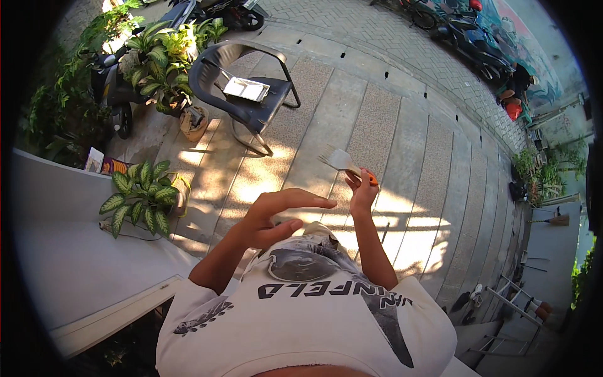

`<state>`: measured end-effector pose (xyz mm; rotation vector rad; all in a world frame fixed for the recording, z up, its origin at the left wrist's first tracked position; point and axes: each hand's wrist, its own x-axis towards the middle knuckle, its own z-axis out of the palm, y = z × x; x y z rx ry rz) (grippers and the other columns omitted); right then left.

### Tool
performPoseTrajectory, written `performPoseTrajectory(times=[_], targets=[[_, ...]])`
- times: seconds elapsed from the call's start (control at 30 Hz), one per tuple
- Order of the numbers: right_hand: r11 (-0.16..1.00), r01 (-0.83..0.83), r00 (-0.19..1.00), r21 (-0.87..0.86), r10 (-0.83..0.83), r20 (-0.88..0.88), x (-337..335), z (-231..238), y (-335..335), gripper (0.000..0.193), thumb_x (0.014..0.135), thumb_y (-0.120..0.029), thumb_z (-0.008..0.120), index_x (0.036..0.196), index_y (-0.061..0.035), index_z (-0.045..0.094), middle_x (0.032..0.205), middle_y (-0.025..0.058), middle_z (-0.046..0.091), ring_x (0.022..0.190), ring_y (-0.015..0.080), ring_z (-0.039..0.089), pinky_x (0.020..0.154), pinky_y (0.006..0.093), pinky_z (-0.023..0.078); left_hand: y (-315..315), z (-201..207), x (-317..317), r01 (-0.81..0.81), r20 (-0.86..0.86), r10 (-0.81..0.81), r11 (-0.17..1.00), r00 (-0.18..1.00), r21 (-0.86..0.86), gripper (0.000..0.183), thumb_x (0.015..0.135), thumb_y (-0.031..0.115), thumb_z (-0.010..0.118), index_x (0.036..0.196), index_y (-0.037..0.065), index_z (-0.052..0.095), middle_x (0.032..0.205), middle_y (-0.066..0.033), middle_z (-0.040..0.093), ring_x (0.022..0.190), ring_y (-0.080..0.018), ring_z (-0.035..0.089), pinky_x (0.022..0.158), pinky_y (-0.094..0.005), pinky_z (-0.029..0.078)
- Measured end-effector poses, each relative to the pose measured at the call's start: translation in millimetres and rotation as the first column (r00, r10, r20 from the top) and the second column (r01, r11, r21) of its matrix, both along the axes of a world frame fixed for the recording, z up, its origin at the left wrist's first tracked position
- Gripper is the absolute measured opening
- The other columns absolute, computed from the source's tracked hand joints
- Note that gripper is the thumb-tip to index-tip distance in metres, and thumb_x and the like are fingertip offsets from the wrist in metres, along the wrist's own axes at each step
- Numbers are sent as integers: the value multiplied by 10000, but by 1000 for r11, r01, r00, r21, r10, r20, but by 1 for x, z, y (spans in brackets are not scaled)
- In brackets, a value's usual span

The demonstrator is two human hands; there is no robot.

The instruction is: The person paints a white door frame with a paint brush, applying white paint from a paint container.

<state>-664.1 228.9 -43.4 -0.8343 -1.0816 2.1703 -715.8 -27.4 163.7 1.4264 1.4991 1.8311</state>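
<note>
One brush [343, 162] in R hand [362, 192] fingers; L hand [259, 221] wide; floor [301, 135] btwn brush & chair edge [270, 114].

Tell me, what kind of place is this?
It looks like an outdoor front yard or driveway, maybe at a home: there's striped paving, broad-leaved plants, and motorbikes parked near the edges.

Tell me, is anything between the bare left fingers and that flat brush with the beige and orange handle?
Nothing visible stands between the left fingers and the flat, pale brush; the bare right fingers cover part of its handle.
</note>
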Motion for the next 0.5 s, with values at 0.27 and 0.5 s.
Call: performPoseTrajectory(times=[0.27, 0.5], targets=[[998, -11, 999, 69, 13, -40, -47, 36, 14, 236, 938, -163, 573, 1085, 17, 533, 1015, 188, 635, 890, 296, 695, 684, 327, 610, -17, -69, -65, -311, 105, 345, 917, 933, -251, 240, 923, 69, 528, 1135, -5, 612, 1065, -132, 682, 1035, -231, 641, 922, -362, 474], [966, -193, 980, 173, 200, -23, -138, 63, 56, 226, 945, -149, 568, 1091, 22, 549, 988, 156, 639, 875, 282, 696, 684, 337, 603, 0, -80, -137, -545, 14, 566, 801, 825, -246, 258, 935, 75, 535, 1171, -7, 601, 1038, -116, 694, 1000, -198, 652, 896, -332, 488]])
